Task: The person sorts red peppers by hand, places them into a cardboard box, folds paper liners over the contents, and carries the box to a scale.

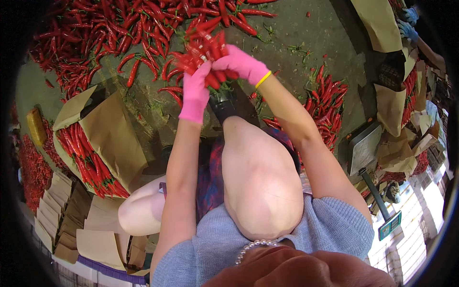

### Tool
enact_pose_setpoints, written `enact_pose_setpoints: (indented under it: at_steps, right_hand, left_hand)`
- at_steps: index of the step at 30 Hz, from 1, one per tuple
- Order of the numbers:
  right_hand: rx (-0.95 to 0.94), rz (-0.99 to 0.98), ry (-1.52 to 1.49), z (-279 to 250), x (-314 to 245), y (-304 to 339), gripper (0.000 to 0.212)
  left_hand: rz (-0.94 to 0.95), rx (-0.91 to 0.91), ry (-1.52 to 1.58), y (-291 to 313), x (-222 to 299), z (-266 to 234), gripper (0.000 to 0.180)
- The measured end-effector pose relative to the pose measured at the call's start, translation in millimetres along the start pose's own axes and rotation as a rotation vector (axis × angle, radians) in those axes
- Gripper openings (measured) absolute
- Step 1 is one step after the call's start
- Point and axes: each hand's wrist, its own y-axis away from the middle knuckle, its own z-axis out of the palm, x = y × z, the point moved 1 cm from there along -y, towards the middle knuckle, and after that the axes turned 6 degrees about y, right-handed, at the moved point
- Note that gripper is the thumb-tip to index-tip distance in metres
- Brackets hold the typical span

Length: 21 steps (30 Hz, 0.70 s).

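Both my hands wear pink gloves and are closed round one bunch of red chili peppers point(206, 51), held above the floor in front of my knees. My left hand point(195, 94) grips the bunch from its left and near side. From the right, my right hand point(240, 64) presses on it, a yellow band round that wrist. The upper peppers are smeared by motion, and green stems show at the lower end. Beyond the hands spreads a large heap of loose red chili peppers point(107, 36) on the floor.
An open cardboard box point(114, 136) packed with chili peppers stands at left. A smaller pepper pile point(325, 107) lies at right, near a platform scale point(364, 148). Folded cartons point(100, 246) stand at lower left. Another person's blue-gloved hand point(407, 30) shows at upper right, beside more boxes.
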Motion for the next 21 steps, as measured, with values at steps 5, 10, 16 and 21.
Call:
enact_pose_setpoints:
  at_steps: [5,10,16,21]
  right_hand:
    - [-0.044,0.247,0.05,48,23,47,0.025]
    - [0.113,0.092,-0.193,15,39,60,0.031]
    - [0.173,-0.169,-0.814,20,44,2,0.048]
    - [0.24,-0.258,-1.089,19,63,-64,0.045]
  left_hand:
    - [-0.085,0.231,0.1,79,-24,-10,0.025]
    - [-0.046,0.059,-0.106,47,-25,20,0.033]
    - [0.047,-0.215,-1.114,-49,53,24,0.059]
    - [0.128,-0.251,-1.698,-101,77,35,0.07]
